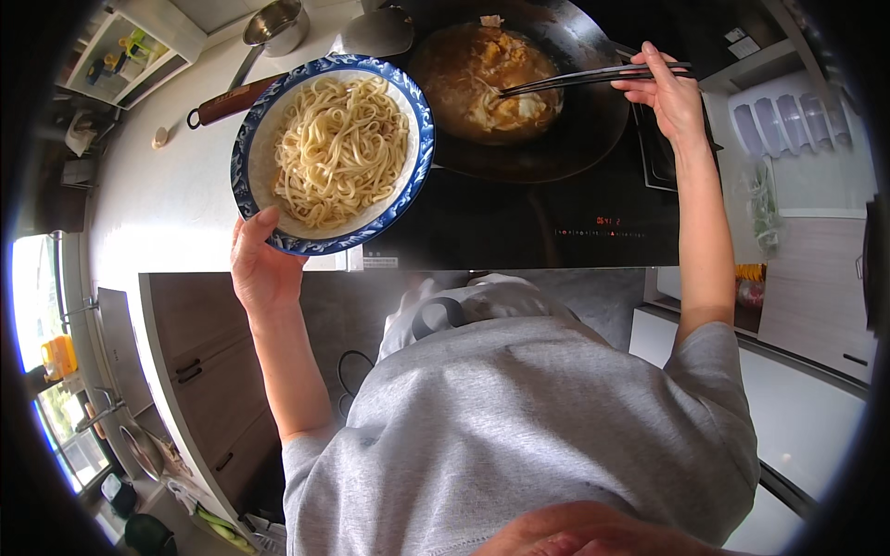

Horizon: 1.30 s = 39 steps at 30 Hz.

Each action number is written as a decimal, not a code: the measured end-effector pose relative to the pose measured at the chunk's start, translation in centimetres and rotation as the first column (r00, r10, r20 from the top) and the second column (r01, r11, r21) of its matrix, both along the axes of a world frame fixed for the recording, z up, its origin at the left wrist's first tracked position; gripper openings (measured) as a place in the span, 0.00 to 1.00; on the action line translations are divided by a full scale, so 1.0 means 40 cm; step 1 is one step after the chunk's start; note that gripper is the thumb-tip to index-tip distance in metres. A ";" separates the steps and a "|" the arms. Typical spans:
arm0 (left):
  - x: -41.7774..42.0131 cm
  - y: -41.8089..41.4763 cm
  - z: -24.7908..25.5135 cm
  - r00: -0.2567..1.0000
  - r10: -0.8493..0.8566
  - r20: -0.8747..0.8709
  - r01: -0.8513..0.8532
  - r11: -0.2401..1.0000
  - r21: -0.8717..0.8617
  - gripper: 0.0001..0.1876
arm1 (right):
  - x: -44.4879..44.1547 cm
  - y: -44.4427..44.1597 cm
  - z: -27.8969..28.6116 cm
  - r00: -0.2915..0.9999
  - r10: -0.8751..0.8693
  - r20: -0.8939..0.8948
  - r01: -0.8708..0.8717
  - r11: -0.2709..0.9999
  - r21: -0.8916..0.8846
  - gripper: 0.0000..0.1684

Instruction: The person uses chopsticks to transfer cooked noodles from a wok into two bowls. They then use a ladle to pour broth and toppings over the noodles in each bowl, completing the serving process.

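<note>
My left hand (264, 267) grips the near rim of a blue-and-white patterned bowl (419, 149), thumb over the edge. Pale cooked noodles (341, 153) fill the bowl, which is held up at the left side of the cooktop. In my right hand (664, 97) is a pair of dark chopsticks (591, 78), their tips down in a wok (591, 142). Brown broth (445, 90) with egg (497, 108) lies in the wok, and the tips touch the egg. One pale piece of food (491, 21) sticks to the wok's far wall.
Under the wok is a black glass cooktop (487, 222) with a lit display. A metal spatula (375, 31) with a brown handle (236, 102) lies behind the bowl. Farther back on the white counter (146, 201) stands a steel saucepan (277, 28). An eggshell-coloured small object (160, 137) sits at left.
</note>
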<state>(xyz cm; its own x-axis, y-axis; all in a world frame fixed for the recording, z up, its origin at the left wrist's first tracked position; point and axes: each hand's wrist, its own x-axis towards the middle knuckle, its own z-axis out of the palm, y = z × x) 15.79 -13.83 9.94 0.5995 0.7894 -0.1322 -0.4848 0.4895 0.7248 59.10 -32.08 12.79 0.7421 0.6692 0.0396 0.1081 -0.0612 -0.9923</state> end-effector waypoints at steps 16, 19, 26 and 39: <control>-0.004 0.000 0.003 0.998 0.047 -0.029 -0.048 0.999 -0.016 0.22 | 0.027 0.002 0.016 0.983 0.019 -0.182 0.014 0.985 0.174 0.20; -0.004 0.002 0.001 0.997 0.065 -0.039 -0.066 0.998 -0.022 0.22 | 0.029 -0.004 0.016 0.997 -0.001 -0.071 0.007 0.996 0.084 0.20; 0.013 -0.003 0.018 0.997 0.081 -0.019 -0.082 0.995 -0.054 0.16 | 0.016 -0.004 0.005 0.999 0.022 0.034 -0.021 1.000 -0.020 0.20; 0.003 0.000 0.012 0.990 0.134 -0.035 -0.137 0.986 -0.096 0.14 | 0.008 0.025 0.009 0.981 0.064 -0.184 -0.029 0.982 0.186 0.20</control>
